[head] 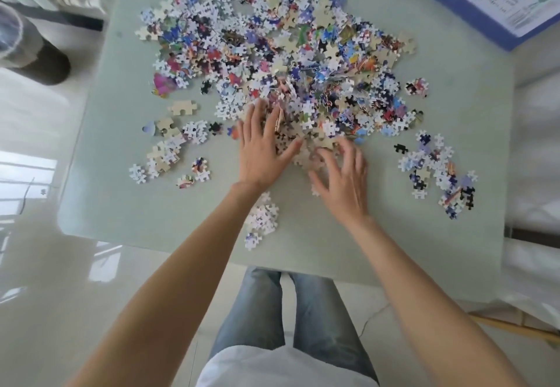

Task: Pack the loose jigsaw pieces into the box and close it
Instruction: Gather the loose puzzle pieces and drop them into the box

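A big heap of loose jigsaw pieces (288,41) covers the middle and far part of the pale green table (121,204). My left hand (262,147) lies flat with straight fingers on the near edge of the heap. Beside it, my right hand (341,174) has its fingers spread and bent over pieces at the same edge; whether it holds any is unclear. Smaller clusters of pieces lie at the left (169,150), at the right (439,174) and near the front edge (262,217). The blue puzzle box (485,1) sits at the far right corner, partly out of view.
A dark cylindrical object (36,53) stands on the shiny white floor left of the table. White covered furniture (533,174) lies to the right. My legs in jeans are under the table's near edge.
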A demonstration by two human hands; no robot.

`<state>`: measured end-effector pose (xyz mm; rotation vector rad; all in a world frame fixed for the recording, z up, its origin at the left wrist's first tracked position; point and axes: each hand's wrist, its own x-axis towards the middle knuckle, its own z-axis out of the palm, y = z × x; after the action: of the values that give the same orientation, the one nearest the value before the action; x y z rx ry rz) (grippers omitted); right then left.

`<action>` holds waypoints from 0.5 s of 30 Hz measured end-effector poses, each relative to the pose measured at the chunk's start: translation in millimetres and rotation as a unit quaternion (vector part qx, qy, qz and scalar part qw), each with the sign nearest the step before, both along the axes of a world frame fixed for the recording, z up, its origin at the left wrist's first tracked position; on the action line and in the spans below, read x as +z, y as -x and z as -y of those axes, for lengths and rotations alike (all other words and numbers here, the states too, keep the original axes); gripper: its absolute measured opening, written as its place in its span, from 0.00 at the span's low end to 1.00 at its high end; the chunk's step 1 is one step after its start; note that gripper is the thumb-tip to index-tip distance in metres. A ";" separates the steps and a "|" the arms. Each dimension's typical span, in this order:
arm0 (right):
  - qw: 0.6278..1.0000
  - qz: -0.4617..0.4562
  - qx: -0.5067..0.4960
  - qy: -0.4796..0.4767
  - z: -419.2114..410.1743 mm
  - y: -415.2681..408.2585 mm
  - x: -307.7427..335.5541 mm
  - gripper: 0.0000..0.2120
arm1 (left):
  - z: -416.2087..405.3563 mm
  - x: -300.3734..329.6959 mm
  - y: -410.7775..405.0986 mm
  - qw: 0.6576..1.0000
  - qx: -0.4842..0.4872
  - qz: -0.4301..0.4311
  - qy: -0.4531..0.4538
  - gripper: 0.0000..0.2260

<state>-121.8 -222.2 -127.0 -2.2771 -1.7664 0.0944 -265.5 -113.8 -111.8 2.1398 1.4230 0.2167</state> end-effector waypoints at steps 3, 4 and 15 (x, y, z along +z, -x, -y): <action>0.997 -0.045 -0.009 -0.063 -10.7 -9.5 18.3 0.12 | -5.3 20.8 17.0 0.986 0.043 0.151 0.059 0.26; 0.995 -0.060 0.028 -0.078 -12.6 -11.4 23.4 0.10 | -5.1 24.7 26.9 0.979 0.060 0.183 0.061 0.21; 0.842 0.053 0.530 0.091 3.0 104.5 0.1 0.23 | 23.3 -12.9 186.4 0.946 0.317 -0.067 -0.018 0.28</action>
<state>-226.3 -225.2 -126.8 -1.1103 -2.9452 0.3452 -451.9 -137.1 -124.7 1.6793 2.1713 0.3391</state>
